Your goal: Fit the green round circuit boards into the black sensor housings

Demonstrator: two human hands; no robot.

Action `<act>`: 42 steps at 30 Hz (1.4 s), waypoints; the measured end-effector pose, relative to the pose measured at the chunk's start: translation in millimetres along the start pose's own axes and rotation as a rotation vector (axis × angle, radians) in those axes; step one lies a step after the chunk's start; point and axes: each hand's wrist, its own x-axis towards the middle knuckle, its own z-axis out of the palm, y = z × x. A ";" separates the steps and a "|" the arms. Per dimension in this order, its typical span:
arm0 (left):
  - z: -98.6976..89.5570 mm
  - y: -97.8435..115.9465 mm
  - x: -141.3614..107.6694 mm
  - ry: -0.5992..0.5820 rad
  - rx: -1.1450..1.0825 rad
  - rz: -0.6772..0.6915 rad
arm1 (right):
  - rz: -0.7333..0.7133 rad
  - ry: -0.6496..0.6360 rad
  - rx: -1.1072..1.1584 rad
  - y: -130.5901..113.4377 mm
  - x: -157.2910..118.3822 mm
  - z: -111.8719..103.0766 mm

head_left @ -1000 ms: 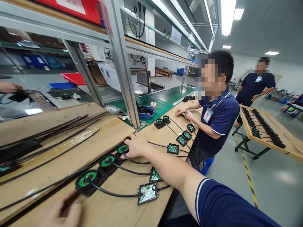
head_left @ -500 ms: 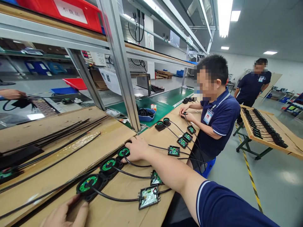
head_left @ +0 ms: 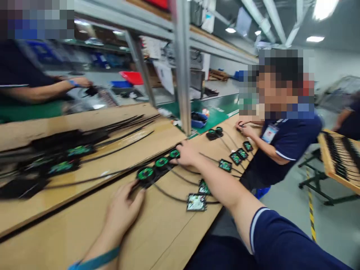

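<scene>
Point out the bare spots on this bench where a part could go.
Bare wood lies on the workbench between the left hand and the near edge. Crowded: round green modules at the right hand, circuit boards, cable pile.

Under both hands the bench (head_left: 157, 240) is matt, pale wood board. The discs (head_left: 145, 173) between the hands look black plastic with glossy green faces. Beyond the right hand (head_left: 188, 155) stands a smooth, brushed-metal post (head_left: 184, 75).

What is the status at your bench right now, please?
Left hand flat beside nearest round green-faced module. Right hand on farthest module of the row. Black cables trail to open circuit boxes.
</scene>
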 end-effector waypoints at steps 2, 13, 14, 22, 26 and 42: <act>-1.4 2.6 -0.3 -0.040 -0.069 0.011 | 0.008 0.003 0.025 -1.0 4.2 1.6; 11.6 8.4 -5.5 -0.154 0.009 0.083 | 0.194 -0.009 -0.024 56.0 17.3 -19.3; 13.6 8.6 -5.5 -0.160 0.010 0.087 | 0.226 -0.015 -0.028 65.6 19.0 -24.4; 26.6 -10.7 -1.2 -0.128 -0.036 0.099 | 0.268 0.067 -0.045 41.6 -16.7 -34.9; 6.4 10.0 -5.1 -0.152 -0.100 0.114 | 0.003 0.086 0.174 -37.8 -47.0 -7.9; 4.5 17.0 -10.1 -0.175 -0.167 0.106 | 0.130 -0.024 0.246 -88.4 -5.5 6.4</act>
